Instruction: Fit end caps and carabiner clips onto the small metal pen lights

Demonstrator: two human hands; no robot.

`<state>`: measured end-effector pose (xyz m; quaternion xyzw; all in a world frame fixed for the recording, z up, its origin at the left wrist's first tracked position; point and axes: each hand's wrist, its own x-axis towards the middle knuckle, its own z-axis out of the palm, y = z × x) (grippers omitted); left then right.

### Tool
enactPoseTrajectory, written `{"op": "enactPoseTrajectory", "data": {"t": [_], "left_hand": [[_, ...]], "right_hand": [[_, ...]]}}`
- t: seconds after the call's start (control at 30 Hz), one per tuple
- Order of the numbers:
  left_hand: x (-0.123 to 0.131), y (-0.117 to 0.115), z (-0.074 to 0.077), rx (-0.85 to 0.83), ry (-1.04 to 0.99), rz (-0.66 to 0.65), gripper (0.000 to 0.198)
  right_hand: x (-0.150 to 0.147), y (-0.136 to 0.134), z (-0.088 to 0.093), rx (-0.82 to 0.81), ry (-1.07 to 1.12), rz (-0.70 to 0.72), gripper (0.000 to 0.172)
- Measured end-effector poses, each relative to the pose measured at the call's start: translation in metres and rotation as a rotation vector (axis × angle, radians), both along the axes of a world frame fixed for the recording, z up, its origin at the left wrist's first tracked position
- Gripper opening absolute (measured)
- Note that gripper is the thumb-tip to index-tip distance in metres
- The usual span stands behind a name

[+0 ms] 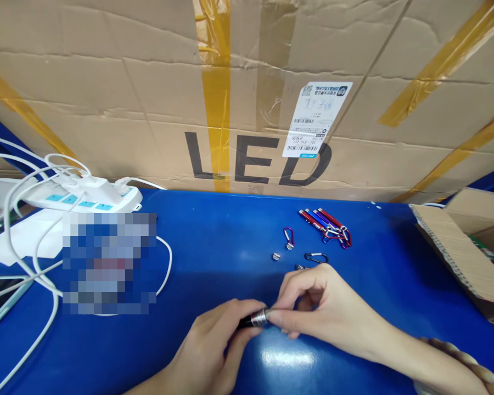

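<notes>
My left hand holds a small black keychain flashlight between thumb and fingers, low over the blue table. It has a silver band with fine print toward its right end. My right hand pinches that silver end with thumb and forefinger; the very tip is hidden. Beyond my right hand lie a black carabiner clip, a red carabiner clip and a small silver piece. Another little metal part shows just past the knuckles.
Several red and blue keychain flashlights with clips lie farther back. An open cardboard box stands at right. At left are a white power strip, loose white cables and a phone. A large carton walls off the back.
</notes>
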<state>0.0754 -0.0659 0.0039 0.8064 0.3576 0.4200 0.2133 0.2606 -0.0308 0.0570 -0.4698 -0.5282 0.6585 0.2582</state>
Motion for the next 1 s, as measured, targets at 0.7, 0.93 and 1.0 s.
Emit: {"op": "enactPoseTrajectory", "data": {"t": [0.7,0.93,1.0], "left_hand": [[-0.004,0.007,0.011,-0.386,0.02,-0.126,0.018],[-0.002,0.004,0.003,-0.238,0.075,-0.127,0.015],[-0.002,0.004,0.001,-0.149,0.118,-0.128,0.019]], "right_hand": [[0.017,0.005,-0.011,1.293,-0.291,0.28,0.015],[0.007,-0.006,-0.011,0.975,-0.267,0.19,0.016],[0.001,-0.008,-0.016,0.618,-0.222,0.076,0.021]]}}
